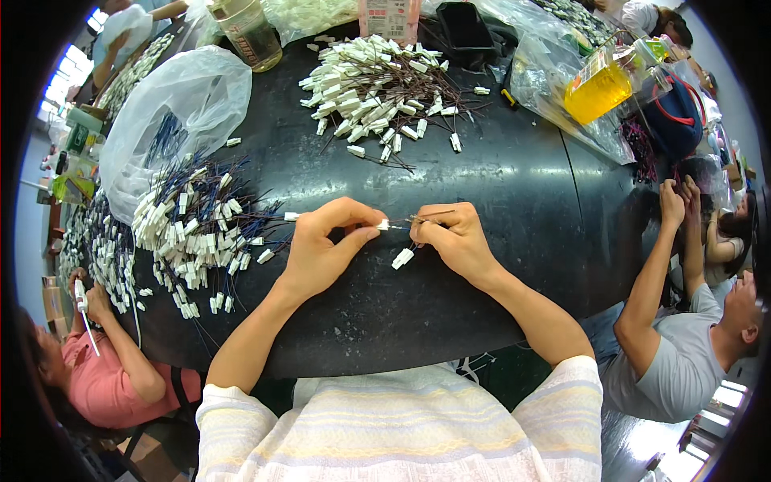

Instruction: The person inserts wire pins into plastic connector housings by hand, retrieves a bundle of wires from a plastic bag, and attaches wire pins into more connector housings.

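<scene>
Left fingers (pixel 369 234) pinch a white plug (pixel 384 226), right fingers (pixel 431 233) clamp wires (pixel 436 213), and a pink printed pack (pixel 389 20) stands beyond.

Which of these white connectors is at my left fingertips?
The small connector at the thumb and index tips of your left hand; another connector shows just below your right hand, and the heaped connectors lie away from those tips.

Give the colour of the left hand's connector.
The connector in the left hand is white, best seen in the head view.
</scene>
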Demonstrator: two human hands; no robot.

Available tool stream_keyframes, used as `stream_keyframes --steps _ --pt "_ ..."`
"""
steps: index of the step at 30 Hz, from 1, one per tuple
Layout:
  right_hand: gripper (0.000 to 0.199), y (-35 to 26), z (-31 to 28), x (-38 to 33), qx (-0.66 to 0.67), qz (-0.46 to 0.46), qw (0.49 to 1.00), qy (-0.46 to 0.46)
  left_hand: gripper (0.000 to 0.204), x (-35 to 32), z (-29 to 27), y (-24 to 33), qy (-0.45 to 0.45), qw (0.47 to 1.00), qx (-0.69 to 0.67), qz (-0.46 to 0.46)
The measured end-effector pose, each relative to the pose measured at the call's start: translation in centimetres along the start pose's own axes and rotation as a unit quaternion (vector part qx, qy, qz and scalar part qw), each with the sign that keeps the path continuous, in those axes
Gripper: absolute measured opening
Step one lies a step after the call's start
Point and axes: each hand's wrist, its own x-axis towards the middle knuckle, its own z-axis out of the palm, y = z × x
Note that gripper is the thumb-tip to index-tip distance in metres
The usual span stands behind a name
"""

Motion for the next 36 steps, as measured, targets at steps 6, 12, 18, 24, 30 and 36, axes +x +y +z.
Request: stream_keyframes --steps 6,12,18,24,30,36 --pt "0.012 -0.5 -0.2 -0.1 0.047 0.038 0.997 -0.043 0.013 -0.2 0.7 0.0 -0.021 0.999 0.031 0.014" --pt "0.013 -0.1 -0.2 -0.2 0.052 0.016 0.996 -0.072 0.012 0.0 1.6 -0.4 0.007 0.996 0.036 0.079" --pt "0.014 -0.1 -0.3 0.2 0.032 0.029 0.998 -0.053 0.012 0.8 0.9 0.4 -0.05 0.998 0.046 -0.006" --pt "0.015 0.1 -0.2 0.4 0.013 -0.008 0.998 -0.058 0.02 6.2 -2.3 -1.4 0.081 0.892 0.393 0.207" --pt "0.012 -0.1 -0.9 0.3 0.113 0.094 0.987 -0.072 0.009 5.4 -1.7 -1.5 0.073 0.921 0.358 0.135" --pt "0.011 -0.6 -0.1 0.0 0.024 0.061 0.993 -0.093 0.013 0.3 1.2 0.5 0.03 0.986 -0.14 -0.084"
